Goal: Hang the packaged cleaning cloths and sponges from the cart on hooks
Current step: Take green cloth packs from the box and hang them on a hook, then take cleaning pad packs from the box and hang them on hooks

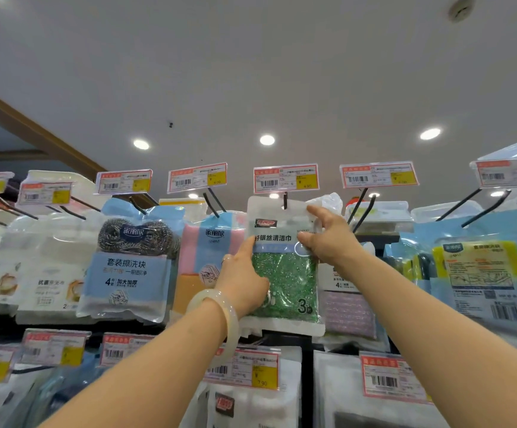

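Note:
A white pack of green glittery cleaning cloths [285,273] hangs on a black hook [285,201] in the top row, under a red and yellow price tag [285,178]. My left hand [244,273] holds the pack's left edge, index finger stretched up along it, a pale bangle on the wrist. My right hand [328,236] pinches the pack's upper right edge between thumb and fingers. The hook passes through the hole at the pack's top.
Neighbouring hooks carry a blue pack of steel scourers [130,261], a pink and orange sponge pack [207,257], white packs at the left and blue-yellow packs [482,273] at the right. A lower row of tags and packs [244,369] runs below. The cart is out of view.

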`<state>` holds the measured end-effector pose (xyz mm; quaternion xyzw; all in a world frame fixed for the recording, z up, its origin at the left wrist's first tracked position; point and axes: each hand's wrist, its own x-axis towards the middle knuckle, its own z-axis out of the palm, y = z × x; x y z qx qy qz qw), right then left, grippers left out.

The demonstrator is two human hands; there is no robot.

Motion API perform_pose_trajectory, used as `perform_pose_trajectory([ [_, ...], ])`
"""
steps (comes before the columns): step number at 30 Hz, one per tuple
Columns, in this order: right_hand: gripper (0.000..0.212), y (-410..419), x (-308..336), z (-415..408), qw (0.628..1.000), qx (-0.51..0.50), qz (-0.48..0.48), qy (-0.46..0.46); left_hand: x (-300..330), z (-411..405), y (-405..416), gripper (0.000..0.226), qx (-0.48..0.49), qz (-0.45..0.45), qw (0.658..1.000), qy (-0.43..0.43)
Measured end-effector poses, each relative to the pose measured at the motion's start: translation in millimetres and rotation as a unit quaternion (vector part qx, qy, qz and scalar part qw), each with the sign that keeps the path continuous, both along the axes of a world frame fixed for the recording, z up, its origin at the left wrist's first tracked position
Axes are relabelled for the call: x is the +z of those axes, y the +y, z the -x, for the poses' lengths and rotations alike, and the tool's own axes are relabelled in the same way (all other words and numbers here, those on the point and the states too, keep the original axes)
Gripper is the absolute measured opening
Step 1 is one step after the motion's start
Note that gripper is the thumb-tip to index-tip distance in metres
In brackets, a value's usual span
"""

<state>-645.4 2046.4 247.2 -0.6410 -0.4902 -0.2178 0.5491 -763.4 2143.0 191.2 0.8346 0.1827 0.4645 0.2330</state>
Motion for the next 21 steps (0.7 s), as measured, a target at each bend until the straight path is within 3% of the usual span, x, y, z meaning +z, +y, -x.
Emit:
perform_pose_trajectory([
  [4,0.063,9,-15,-2,0.98,-0.181,0.067,-0.05,-5,-11,2,0.072,0.031,-0.006,0.999,0.024],
  [6,0.059,14,-25,-1,0.941,-0.278,0.064,-0.18,-7,-14,2,0.074,0.056,-0.004,0.998,0.039],
  [9,0.059,23,-33,-3,0.884,-0.276,0.147,-0.347,-7,-15,4,0.082,0.114,-0.095,0.987,0.069],
  [11,0.052,27,-34,-2,0.872,-0.265,0.247,-0.33,-4,-14,7,0.077,0.101,-0.144,0.978,0.111],
  [14,0.039,28,-37,5,0.882,-0.248,0.3,-0.265,-3,-8,9,0.066,0.079,-0.124,0.978,0.146],
  [18,0.034,20,-46,28,0.918,-0.202,0.206,-0.272,-13,20,9,0.054,0.101,-0.137,0.98,0.102],
  [21,0.034,17,-53,62,0.937,-0.126,0.155,-0.287,-23,50,10,0.064,0.133,-0.16,0.973,0.096],
])
